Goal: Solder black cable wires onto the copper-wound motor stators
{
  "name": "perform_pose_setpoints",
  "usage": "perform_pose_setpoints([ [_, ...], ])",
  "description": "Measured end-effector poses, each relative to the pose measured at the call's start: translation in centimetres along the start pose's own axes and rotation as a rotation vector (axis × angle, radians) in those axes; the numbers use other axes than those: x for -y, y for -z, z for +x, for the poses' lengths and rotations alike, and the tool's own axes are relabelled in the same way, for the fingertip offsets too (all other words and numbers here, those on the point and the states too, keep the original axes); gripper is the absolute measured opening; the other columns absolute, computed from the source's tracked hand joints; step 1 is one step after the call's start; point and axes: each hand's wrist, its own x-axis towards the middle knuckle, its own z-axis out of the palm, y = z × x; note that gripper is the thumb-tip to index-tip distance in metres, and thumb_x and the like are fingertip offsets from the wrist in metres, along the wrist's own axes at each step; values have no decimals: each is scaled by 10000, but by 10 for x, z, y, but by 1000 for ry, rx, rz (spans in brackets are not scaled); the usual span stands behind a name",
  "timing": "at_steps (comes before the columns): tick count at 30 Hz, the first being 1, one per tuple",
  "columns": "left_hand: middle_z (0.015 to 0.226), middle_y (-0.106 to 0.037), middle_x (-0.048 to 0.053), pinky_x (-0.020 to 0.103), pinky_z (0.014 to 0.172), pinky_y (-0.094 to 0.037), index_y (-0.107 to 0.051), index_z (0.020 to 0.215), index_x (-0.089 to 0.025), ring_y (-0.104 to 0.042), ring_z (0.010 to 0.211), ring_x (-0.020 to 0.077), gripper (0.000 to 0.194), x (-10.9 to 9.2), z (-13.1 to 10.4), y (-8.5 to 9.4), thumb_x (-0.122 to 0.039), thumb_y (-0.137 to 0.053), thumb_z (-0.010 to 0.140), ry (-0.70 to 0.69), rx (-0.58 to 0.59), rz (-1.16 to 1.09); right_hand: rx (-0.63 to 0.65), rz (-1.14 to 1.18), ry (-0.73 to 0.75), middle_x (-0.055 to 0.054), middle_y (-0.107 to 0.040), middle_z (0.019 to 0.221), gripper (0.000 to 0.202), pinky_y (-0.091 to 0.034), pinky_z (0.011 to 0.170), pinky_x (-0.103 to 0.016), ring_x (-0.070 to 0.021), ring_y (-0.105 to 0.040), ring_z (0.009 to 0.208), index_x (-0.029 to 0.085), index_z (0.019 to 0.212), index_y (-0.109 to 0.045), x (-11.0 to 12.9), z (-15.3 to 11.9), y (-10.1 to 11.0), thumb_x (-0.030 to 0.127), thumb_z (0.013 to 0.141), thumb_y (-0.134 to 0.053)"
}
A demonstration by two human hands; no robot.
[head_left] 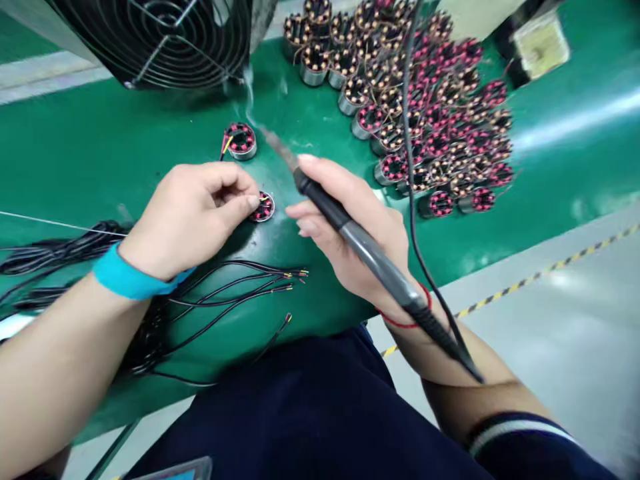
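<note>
My left hand (200, 213), with a blue band on its wrist, is closed in a pinch at the left edge of a small round motor stator (265, 207). A bit of yellow shows by the thumb tip; whether a wire is also between the fingers is hidden. My right hand (357, 227) grips a soldering iron (367, 243) like a pen. Its tip points up and left, raised away from the stator, and smoke rises near it. A second stator (241, 141) with red and yellow wires stands just behind my left hand.
Many stators (400, 100) with pink and copper windings stand grouped at the back right. A black fan (170, 33) sits at the back left. Black cables (235, 293) with bared coloured ends lie at the front left. The iron's cord (410, 133) hangs across the right. A yellowish sponge (541, 48) is far right.
</note>
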Motion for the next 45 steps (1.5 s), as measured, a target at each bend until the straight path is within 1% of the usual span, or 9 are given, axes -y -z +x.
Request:
perform_pose_setpoints([
  [3, 705, -663, -27, 233, 593, -383, -688, 791, -154, -511, 603, 90, 160, 1, -1, 1, -287, -611, 837, 8, 13, -6, 184, -117, -73, -35, -657, 1236, 348, -528, 902, -253, -131, -696, 967, 140, 1324, -495, 4, 16, 8, 209, 985, -454],
  [6, 699, -653, -25, 234, 599, -380, -681, 791, -148, -503, 607, 92, 168, 0, -1, 2, -287, -602, 843, 12, 19, 1, 266, -181, -92, -18, -654, 1157, 426, -509, 923, -314, -169, -646, 1025, 173, 1362, -431, 1, 27, 3, 149, 937, -457],
  [9, 664, -623, -29, 230, 579, -357, -672, 776, -142, -471, 586, 85, 167, -3, -1, 3, -269, -587, 843, 8, 31, 22, 194, -179, -48, -20, -629, 1168, 412, -498, 929, -346, -171, -607, 1019, 173, 1337, -425, -13, 30, -14, 157, 926, -447],
  [14, 666, -621, -23, 234, 569, -356, -667, 779, -143, -465, 579, 86, 163, -4, 0, 6, -259, -574, 846, 38, 66, -5, 108, -176, -29, 12, -632, 1089, 410, -501, 888, -331, -145, -603, 940, 224, 1319, -391, -36, 25, -36, 138, 918, -396],
  [18, 642, -614, -18, 250, 575, -381, -665, 755, -165, -498, 576, 107, 144, 0, 2, 5, -280, -599, 811, 96, 80, -115, 4, -225, -7, -16, -624, 1169, 439, -483, 919, -358, -168, -596, 1000, 212, 1293, -392, -36, 19, -40, 103, 868, -407],
  [25, 618, -593, -18, 255, 549, -381, -641, 731, -159, -484, 548, 105, 146, 1, 2, 5, -270, -600, 816, 125, 82, -171, 31, -239, 28, 10, -665, 1038, 443, -462, 883, -373, -184, -597, 959, 244, 1318, -416, -34, 13, -43, 147, 891, -479],
  [32, 816, -653, 4, 260, 711, -436, -706, 789, -161, -564, 745, 124, 121, -4, -4, 9, -242, -625, 828, -63, -93, 15, -25, -111, 35, 5, -667, 1017, 414, -457, 974, -407, -188, -603, 1021, 256, 1272, -445, -29, 16, -41, 135, 879, -490],
  [39, 799, -655, -13, 313, 755, -477, -667, 814, -231, -586, 760, 165, 75, -3, -7, 9, -240, -597, 838, -161, 2, 57, -1, 142, -104, 25, -640, 842, 480, -521, 930, -357, -168, -658, 841, 221, 1254, -436, -26, 21, -36, 135, 804, -579],
  [45, 853, -634, 29, 405, 844, -459, -649, 836, -241, -570, 886, 232, 101, -1, -5, 9, -278, -559, 860, -321, 26, 151, -50, 240, -88, 31, -623, 891, 402, -539, 895, -310, -113, -616, 727, 214, 1191, -451, -24, 24, -37, 145, 809, -556],
])
